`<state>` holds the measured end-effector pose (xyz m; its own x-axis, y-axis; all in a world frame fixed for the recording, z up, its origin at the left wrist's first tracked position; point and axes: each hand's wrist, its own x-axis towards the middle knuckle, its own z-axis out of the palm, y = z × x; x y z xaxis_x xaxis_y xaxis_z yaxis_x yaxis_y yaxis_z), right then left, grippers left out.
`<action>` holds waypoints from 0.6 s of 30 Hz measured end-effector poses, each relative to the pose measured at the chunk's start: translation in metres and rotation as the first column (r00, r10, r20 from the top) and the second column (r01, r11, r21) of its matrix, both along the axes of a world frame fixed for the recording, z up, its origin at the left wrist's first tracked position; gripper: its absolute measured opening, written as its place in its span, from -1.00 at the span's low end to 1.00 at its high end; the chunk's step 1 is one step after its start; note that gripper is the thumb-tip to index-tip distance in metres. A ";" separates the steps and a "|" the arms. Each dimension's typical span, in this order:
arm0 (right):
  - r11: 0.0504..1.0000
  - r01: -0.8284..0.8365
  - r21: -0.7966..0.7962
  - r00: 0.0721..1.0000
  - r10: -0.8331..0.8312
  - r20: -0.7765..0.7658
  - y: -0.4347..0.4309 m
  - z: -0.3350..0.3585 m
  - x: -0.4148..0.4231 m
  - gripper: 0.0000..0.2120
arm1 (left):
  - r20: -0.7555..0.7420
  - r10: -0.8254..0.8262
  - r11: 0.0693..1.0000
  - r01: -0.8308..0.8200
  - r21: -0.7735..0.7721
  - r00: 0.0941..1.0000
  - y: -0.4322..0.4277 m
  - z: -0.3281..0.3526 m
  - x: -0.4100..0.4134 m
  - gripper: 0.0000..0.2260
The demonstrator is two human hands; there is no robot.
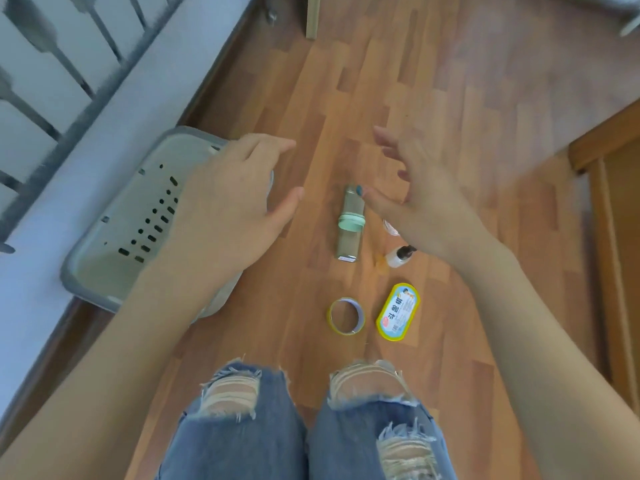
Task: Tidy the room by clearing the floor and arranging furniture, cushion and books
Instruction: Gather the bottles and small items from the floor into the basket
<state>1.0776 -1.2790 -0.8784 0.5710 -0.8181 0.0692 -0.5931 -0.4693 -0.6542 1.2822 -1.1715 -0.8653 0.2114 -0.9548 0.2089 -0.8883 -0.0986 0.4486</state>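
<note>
— How far along are we with clearing the floor?

— Barely begun, we judge. Four small things lie on the floor (433,98) in front of our knees (232,389). A tall bottle with a green band (349,226) is on its side, with a small pump bottle (398,257) just beside it. A roll of tape (346,316) and a yellow oval tin (398,311) lie nearer to us. Something clear shows under our right hand too; we can't tell what.

— And the basket?

— The grey basket (104,258) stands at our left, close beside a grey-railed frame (114,98). We see nothing in the part that shows, though our left forearm covers one side.

— Are we holding anything?

— No. Our left hand (235,199) hovers over the basket's rim, its fingers (273,147) loosely straight, a little apart, empty. Our right hand (426,209) hangs above the tall bottle, fingers (391,143) spread wide, gripping nothing. The thumb overlaps the bottle's far end; we can't tell if it touches.

— Room to move?

— Plenty of bare boards ahead. The railed frame hems us in on the left and a wooden furniture edge (609,202) on the right, while a pale leg (313,15) stands farther off. The small things lie well apart from those edges and near the basket, so we expect short carries. Furniture, cushion and books aren't in view, so we judge all of that remains.
</note>
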 end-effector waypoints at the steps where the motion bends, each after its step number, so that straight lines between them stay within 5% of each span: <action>1: 1.000 0.000 0.005 1.000 0.000 0.001 0.000 -0.007 -0.002 -0.38 | -0.002 -0.007 1.000 0.007 -0.003 1.000 -0.001 -0.008 -0.001 -0.61; 11: 0.994 0.103 -0.032 0.992 -0.100 0.082 0.001 -0.061 -0.032 -0.45 | 0.032 -0.102 0.995 0.102 -0.001 0.994 -0.016 -0.067 -0.035 -0.60; 18: 0.907 0.410 0.099 0.858 -0.420 0.296 0.017 -0.103 -0.082 -0.67 | -0.036 -0.236 0.968 0.238 0.086 0.971 -0.023 -0.116 -0.070 -0.60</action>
<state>0.9959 -1.2619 -0.9815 0.1327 -0.9792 0.1537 -0.4979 -0.2000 -0.8439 1.2121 -1.1949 -0.9809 -0.0187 -0.9928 0.1187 -0.8795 0.0728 0.4703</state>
